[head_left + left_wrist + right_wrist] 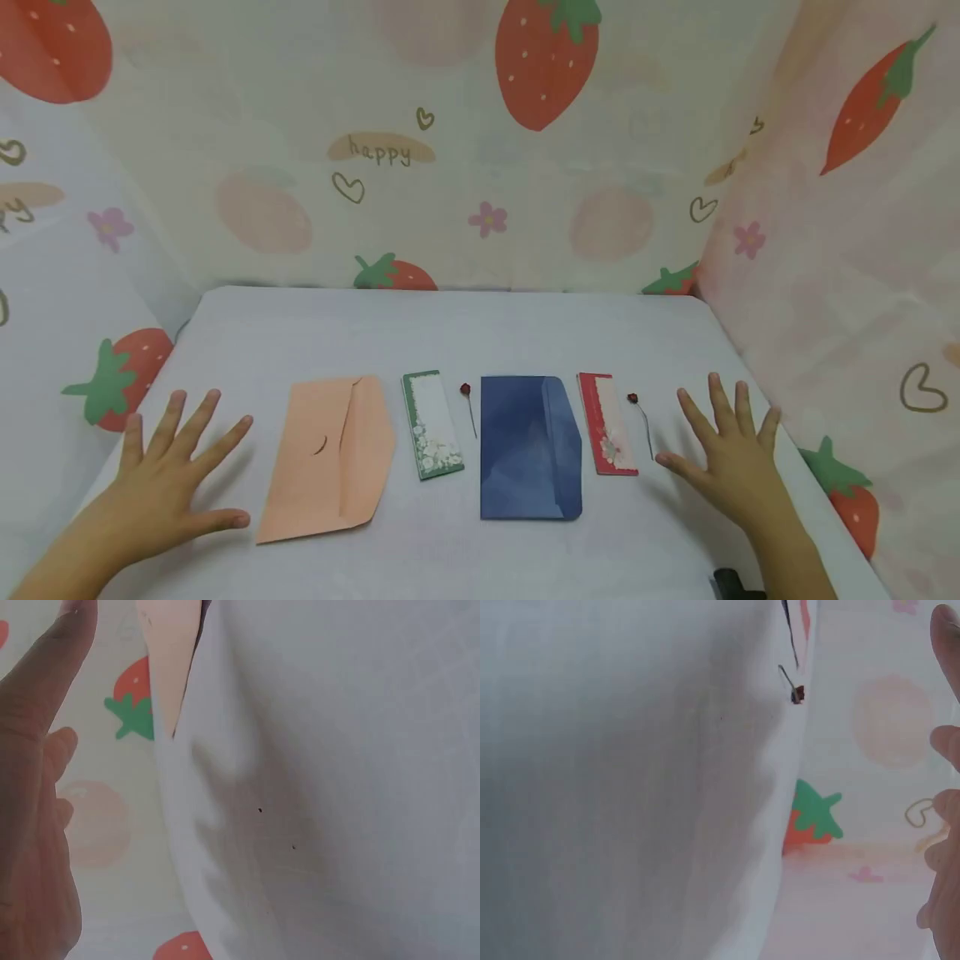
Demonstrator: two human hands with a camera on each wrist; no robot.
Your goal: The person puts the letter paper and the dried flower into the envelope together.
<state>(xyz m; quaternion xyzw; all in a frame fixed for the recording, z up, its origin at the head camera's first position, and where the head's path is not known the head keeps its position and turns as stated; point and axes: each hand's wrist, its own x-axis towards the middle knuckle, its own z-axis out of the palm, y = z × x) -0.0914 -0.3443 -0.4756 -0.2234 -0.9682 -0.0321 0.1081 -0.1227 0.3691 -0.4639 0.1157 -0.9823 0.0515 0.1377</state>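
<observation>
My left hand (167,487) hovers with fingers spread, left of a peach envelope (311,467) whose flap faces right. Over on the right, my right hand (731,458) is spread too, its thumb tip close to a small dried red flower (633,399) on a thin stem. Between the hands lie a green-edged floral card (437,425), a second dried red flower (466,389), a dark blue envelope (525,450) with its flap to the right, and a red-edged floral card (606,425). Neither hand holds anything. The left wrist view shows the peach envelope's corner (171,667).
A white cloth (450,333) covers the table. Strawberry-printed curtains (450,75) hang behind it and along both sides. A black object (729,582) shows at the bottom edge beside the right forearm; its kind cannot be told.
</observation>
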